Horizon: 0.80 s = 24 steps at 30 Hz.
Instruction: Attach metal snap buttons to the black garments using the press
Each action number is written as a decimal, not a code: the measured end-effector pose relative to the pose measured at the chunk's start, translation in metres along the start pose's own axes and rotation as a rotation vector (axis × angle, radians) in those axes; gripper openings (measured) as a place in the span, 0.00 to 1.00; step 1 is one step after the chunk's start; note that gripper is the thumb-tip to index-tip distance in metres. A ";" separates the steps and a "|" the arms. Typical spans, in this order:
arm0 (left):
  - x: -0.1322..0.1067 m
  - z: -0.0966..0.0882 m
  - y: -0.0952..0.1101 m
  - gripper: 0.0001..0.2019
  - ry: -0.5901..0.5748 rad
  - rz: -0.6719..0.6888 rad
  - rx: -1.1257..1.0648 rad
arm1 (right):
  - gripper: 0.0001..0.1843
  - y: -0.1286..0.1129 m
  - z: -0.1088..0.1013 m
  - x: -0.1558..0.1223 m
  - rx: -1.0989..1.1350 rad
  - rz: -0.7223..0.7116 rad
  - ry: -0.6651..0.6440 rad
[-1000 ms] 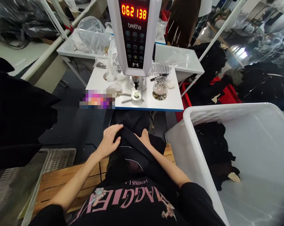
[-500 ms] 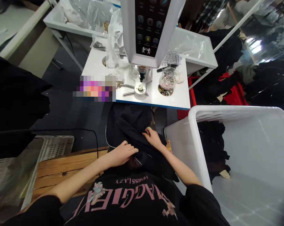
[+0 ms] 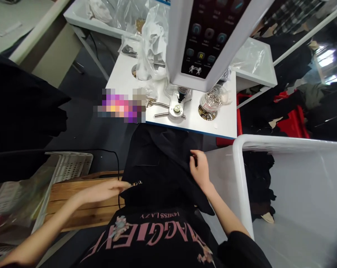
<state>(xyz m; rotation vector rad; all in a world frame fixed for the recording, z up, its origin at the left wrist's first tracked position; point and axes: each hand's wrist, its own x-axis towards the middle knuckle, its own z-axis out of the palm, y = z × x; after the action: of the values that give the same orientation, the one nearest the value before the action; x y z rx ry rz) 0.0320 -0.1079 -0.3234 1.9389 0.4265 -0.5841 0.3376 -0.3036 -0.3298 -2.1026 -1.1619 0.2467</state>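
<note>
A piece of black cloth, apparently a garment (image 3: 159, 160), lies spread over my lap, its far end reaching up to the table's front edge. My left hand (image 3: 114, 189) is at its near left corner, fingers closed on the edge beside a small label with light marks (image 3: 137, 183); motion blurs this hand a little. At the cloth's right side, my right hand (image 3: 200, 169) has its fingers bent, thumb and forefinger pinching the edge. Beyond the cloth stands a press machine (image 3: 202, 80) with a dark button panel, its round lower die (image 3: 177, 108) bare.
The white table (image 3: 224, 124) holds a clear tub of small metal parts (image 3: 211, 98) over a hole with brass-coloured pieces (image 3: 207, 114). A large white bin (image 3: 238, 167) with black cloth stands right. Left are a wooden bench (image 3: 81, 197), a white crate (image 3: 76, 165) and a cable (image 3: 116, 160).
My left hand has moved left, from the cloth's middle to its corner. My right hand has shifted right. The cloth lies flatter and wider, and the label shows. The view has turned slightly.
</note>
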 end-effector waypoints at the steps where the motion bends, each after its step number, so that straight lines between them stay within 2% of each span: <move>1: 0.011 0.000 0.007 0.21 -0.068 -0.002 -0.092 | 0.17 -0.023 0.008 0.002 0.039 -0.117 -0.079; 3: 0.031 0.000 0.020 0.19 -0.132 0.025 -0.236 | 0.20 -0.060 0.037 0.005 0.042 -0.367 -0.386; 5: 0.042 0.001 0.029 0.15 -0.175 0.092 -0.325 | 0.21 -0.080 0.075 0.008 -0.132 -0.445 -0.612; 7: 0.042 0.001 0.030 0.14 -0.248 0.142 -0.404 | 0.25 -0.081 0.113 0.012 -0.363 -0.426 -0.700; 9: 0.037 0.000 0.020 0.17 -0.265 0.077 -0.450 | 0.21 -0.074 0.139 0.020 -0.502 -0.402 -0.730; 10: 0.035 0.000 0.011 0.20 -0.203 0.013 -0.427 | 0.18 -0.071 0.145 0.025 -0.525 -0.395 -0.750; 11: 0.033 0.000 0.001 0.23 -0.074 -0.053 -0.359 | 0.15 -0.070 0.147 0.030 -0.520 -0.394 -0.776; 14: 0.039 0.003 -0.028 0.22 0.513 -0.156 0.025 | 0.12 -0.081 0.131 0.043 -0.409 -0.405 -0.857; 15: 0.043 0.004 -0.034 0.24 0.657 -0.137 0.141 | 0.12 -0.088 0.120 0.046 -0.352 -0.421 -0.864; 16: 0.046 0.003 -0.037 0.27 0.735 -0.103 0.221 | 0.12 -0.096 0.108 0.048 -0.290 -0.434 -0.851; 19: 0.047 -0.005 -0.021 0.28 0.739 0.045 0.230 | 0.12 -0.121 0.065 0.052 -0.092 -0.378 -0.716; 22: 0.027 -0.025 0.024 0.20 0.740 0.123 -0.011 | 0.10 -0.138 0.012 0.058 0.135 -0.220 -0.564; 24: 0.008 -0.042 0.062 0.12 0.646 0.178 -0.118 | 0.07 -0.144 -0.026 0.061 0.310 -0.151 -0.547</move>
<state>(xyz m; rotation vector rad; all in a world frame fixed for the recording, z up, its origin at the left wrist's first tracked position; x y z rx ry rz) 0.0799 -0.0952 -0.2673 1.9938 0.6613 0.1971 0.2897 -0.2180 -0.2056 -1.7077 -1.4727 0.9121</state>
